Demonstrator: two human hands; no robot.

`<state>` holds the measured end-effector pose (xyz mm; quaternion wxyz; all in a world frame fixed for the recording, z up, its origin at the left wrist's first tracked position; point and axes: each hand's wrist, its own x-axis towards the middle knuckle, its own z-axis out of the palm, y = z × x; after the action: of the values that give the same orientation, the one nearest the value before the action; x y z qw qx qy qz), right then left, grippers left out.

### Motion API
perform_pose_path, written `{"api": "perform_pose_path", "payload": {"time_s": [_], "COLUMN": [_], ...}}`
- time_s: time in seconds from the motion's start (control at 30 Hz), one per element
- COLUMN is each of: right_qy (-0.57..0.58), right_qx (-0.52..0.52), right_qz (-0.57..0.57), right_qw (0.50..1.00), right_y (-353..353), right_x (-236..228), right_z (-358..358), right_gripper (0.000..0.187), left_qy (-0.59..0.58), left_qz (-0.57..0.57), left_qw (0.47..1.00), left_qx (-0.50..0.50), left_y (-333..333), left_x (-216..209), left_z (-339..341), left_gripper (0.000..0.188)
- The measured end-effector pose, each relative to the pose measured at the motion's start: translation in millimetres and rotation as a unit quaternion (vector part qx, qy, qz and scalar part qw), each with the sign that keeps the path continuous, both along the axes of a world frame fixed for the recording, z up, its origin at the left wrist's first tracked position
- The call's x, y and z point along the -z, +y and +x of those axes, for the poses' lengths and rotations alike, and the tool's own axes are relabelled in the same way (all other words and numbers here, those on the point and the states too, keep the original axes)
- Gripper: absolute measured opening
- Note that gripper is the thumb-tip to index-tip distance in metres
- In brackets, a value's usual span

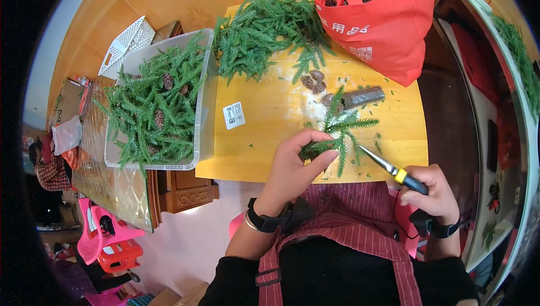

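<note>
The left hand point(301, 157) is over the table point(253, 148) near the middle of its near edge, thumb and index finger closed in a pinch on a green sprig point(344, 127). The sprig's base is at the fingertips; most needled shoots fan out beyond them toward the far and right edges, and some greenery shows beneath the thumb.

The right hand point(430, 193), at the near right corner, has its fingers wrapped around the handles of pliers point(391, 170). Their tip points at the sprig's right side, close to one shoot; whether they touch, I cannot tell.

Beyond the sprig lie a brown roll point(363, 98) and several pine cones point(315, 81) amid white powder point(306, 106). A heap of greenery point(264, 36) covers the far edge, a red bag point(388, 36) stands at the far right corner, and a clear bin point(206, 109) of sprigs is along the left edge.
</note>
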<state>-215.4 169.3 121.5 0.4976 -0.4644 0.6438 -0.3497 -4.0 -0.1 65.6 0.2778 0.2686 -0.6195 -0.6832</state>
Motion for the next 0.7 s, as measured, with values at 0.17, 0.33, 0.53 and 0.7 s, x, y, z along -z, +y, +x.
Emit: {"api": "perform_pose_path", "payload": {"time_s": [0.17, 0.33, 0.53, 0.7], "right_qy": [0.112, 0.166, 0.185, 0.299], "right_qx": [-0.011, -0.027, -0.104, -0.112], "right_qz": [-0.086, -0.154, -0.149, -0.241], "right_qw": [0.99, 0.974, 0.966, 0.917], "right_y": [-11.7, -20.0, -34.7, -45.1], "right_x": [10.3, 18.8, 14.3, 15.3], "right_z": [8.5, 12.8, 14.4, 23.4], "right_gripper": [0.019, 0.02, 0.023, 0.027], "left_qy": [-0.007, -0.008, -0.024, -0.034], "left_qz": [-0.036, -0.133, -0.128, -0.124], "left_qw": [0.999, 0.991, 0.991, 0.992], "left_qx": [-0.03, -0.002, 0.009, 0.013], "left_y": [3.1, 2.9, 3.6, -2.5], "left_x": [-2.3, -6.1, -9.6, -4.5], "left_z": [-0.7, -1.0, -2.4, 0.1], "left_gripper": [0.016, 0.014, 0.013, 0.012]}}
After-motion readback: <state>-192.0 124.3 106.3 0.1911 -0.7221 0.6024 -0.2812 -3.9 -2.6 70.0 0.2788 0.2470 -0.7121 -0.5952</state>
